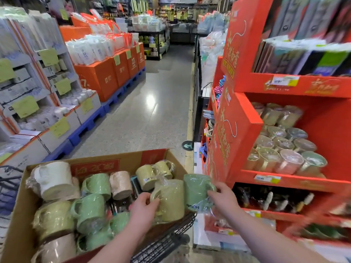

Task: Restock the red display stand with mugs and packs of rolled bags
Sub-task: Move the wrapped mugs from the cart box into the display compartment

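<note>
Your left hand (143, 205) is curled round the handle of a plastic-wrapped yellow mug (171, 200) at the right edge of the cardboard box (20, 224); your right hand (223, 196) grips the handle of a wrapped green mug (194, 190) touching it, just right of the box, near the red display stand (237, 130).

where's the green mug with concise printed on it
Head view, low and right of centre: the right hand holds the green mug beside the yellow mug in the left hand, just left of the red display stand.
</note>
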### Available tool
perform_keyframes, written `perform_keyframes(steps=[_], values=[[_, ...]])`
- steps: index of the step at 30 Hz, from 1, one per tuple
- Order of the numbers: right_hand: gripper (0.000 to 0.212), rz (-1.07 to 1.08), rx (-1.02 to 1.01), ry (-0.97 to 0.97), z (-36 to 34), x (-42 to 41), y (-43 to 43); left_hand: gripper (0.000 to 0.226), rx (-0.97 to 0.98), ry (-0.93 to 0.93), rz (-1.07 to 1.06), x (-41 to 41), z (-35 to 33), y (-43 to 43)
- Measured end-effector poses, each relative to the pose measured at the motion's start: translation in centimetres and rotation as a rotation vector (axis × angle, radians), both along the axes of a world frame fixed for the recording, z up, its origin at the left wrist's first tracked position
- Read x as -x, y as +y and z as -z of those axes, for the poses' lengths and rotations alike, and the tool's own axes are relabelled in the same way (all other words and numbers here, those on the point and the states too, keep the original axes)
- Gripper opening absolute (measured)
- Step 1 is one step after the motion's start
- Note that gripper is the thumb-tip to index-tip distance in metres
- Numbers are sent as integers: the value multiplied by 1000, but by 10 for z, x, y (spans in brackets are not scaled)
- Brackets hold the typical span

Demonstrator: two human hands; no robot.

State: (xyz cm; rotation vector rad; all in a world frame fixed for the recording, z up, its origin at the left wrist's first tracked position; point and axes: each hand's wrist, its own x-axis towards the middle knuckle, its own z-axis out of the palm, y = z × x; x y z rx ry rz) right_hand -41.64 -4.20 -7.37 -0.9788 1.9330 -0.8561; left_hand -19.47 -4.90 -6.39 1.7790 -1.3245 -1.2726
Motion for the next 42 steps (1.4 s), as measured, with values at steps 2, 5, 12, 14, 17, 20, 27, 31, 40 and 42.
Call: perform_keyframes(steps=[2, 5, 12, 14, 17, 20, 27, 31, 40, 42], values=[[15, 22, 10, 12, -1, 18, 11, 12, 3, -3, 31, 18, -3, 3], [6, 69, 3, 47, -3, 52, 30, 15, 21, -19, 84, 56, -5, 7], [7, 185, -9, 76, -17, 156, 82, 5, -30, 8, 177, 164, 3, 26], [9, 214, -4, 69, -20, 184, 94, 7, 2, 5, 186, 194, -2, 31], [9, 220, 16, 54, -26, 222, 111, 10, 20, 6, 219, 237, -9, 42], [9, 241, 41, 43, -33, 261, 125, 8, 54, 13, 227, 277, -16, 53], [7, 276, 66, 31, -38, 328, 149, 6, 74, 63, 218, 344, -22, 80], [7, 264, 88, 38, -38, 346, 155, 7, 90, 26, 203, 361, -23, 89], [1, 279, 122, -11, -35, 371, 153, 8, 110, 56, 174, 385, -23, 72], [8, 324, 134, -44, -33, 380, 151, 9, 111, 82, 181, 395, -24, 65]])
